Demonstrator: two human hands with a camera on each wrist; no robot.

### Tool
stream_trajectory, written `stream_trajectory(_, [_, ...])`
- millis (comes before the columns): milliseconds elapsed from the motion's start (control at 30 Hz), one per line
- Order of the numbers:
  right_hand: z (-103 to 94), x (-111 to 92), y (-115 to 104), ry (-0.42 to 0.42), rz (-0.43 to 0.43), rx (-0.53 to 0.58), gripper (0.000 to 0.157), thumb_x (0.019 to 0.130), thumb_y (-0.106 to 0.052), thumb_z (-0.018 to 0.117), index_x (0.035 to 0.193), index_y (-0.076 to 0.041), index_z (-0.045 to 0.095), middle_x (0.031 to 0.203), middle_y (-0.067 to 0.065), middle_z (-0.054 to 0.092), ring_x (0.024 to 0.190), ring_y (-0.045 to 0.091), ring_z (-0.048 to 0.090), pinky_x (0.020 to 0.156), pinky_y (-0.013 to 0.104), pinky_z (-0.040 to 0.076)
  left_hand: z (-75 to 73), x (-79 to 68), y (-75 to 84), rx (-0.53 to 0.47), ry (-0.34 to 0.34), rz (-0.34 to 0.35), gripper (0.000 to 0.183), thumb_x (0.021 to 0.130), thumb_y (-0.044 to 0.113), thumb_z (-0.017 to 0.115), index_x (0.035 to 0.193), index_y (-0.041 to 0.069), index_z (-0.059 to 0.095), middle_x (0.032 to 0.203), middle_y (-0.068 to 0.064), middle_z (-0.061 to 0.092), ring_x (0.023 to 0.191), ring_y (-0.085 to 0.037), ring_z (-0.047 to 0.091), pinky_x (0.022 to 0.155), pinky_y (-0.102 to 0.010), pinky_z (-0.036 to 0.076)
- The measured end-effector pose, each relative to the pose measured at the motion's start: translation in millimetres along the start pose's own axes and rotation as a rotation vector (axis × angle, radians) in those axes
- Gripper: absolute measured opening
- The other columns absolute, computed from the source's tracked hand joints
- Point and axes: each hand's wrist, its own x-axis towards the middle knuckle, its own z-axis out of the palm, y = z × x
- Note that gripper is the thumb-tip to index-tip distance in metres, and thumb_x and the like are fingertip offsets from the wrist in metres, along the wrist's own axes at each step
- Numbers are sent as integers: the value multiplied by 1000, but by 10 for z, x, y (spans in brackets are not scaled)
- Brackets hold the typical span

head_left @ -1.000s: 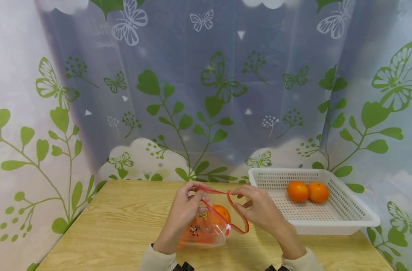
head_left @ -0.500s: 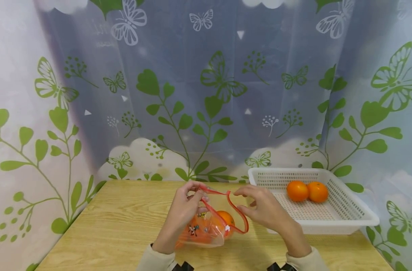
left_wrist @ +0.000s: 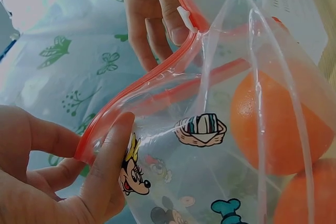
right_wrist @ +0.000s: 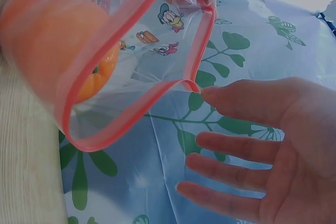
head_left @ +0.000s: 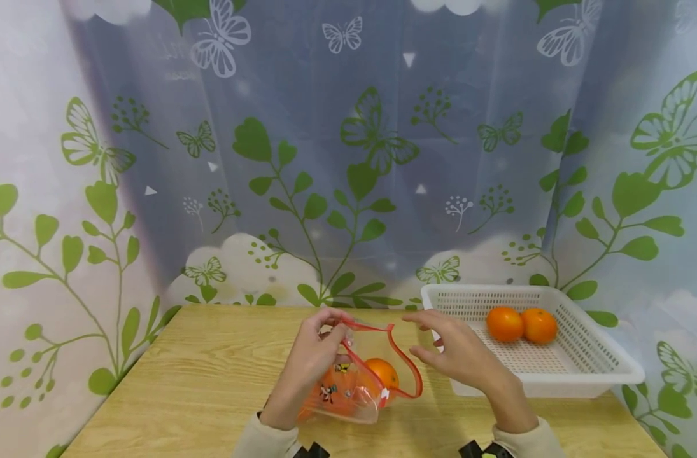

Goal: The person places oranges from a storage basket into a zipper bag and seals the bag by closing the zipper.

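Observation:
A clear zip bag (left_wrist: 173, 182) with red edging, a white slider and cartoon prints stands on the table, its mouth spread wide. My left hand (head_left: 314, 356) pinches the rim at the bag's left end between thumb and fingers. Inside lie oranges (left_wrist: 281, 124), one of them showing through the mouth in the right wrist view. Just right of the opening is my right hand (head_left: 468, 356), fingers extended and apart, holding nothing. Its index fingertip (right_wrist: 212, 95) comes right up to the red rim in the right wrist view.
A white plastic basket (head_left: 566, 387) with slatted sides stands at the right of the wooden table (head_left: 199, 369). Two oranges (head_left: 504, 324) sit together in it. Behind hangs a cloth (head_left: 325, 127) printed with leaves and butterflies.
My right hand has let go of the bag's rim and drawn back to the right, toward the basket. The left hand keeps its grip in place.

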Motion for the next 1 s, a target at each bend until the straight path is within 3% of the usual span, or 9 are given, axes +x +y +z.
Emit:
stream_trajectory(267, [-69,-4,48,-36,15,-15,49,91,-14,78,137,-10,64,133,11,69,106,29,70,73,22,59,11,-11,18,21,-21,-27,24,105,9,50,121,0,66,107,-14,56,75,-15,62,65,-29,63])
stream_trajectory(433, [-99,7,81,-48,37,-41,48,91,-15,78,137,-10,64,132,11,69,106,28,69,73,21,59,32,-19,19,42,-47,-42,22,105,9,51,115,0,69,98,-11,60,73,-16,63,65,-31,64])
stream_trajectory(1000, [-409,84,198,-129,20,-51,50,95,-16,74,141,-4,59,142,21,62,114,40,68,83,45,64,99,-62,-9,94,-160,-75,19,101,12,59,111,4,74,95,-12,68,74,-18,69,63,-35,65])
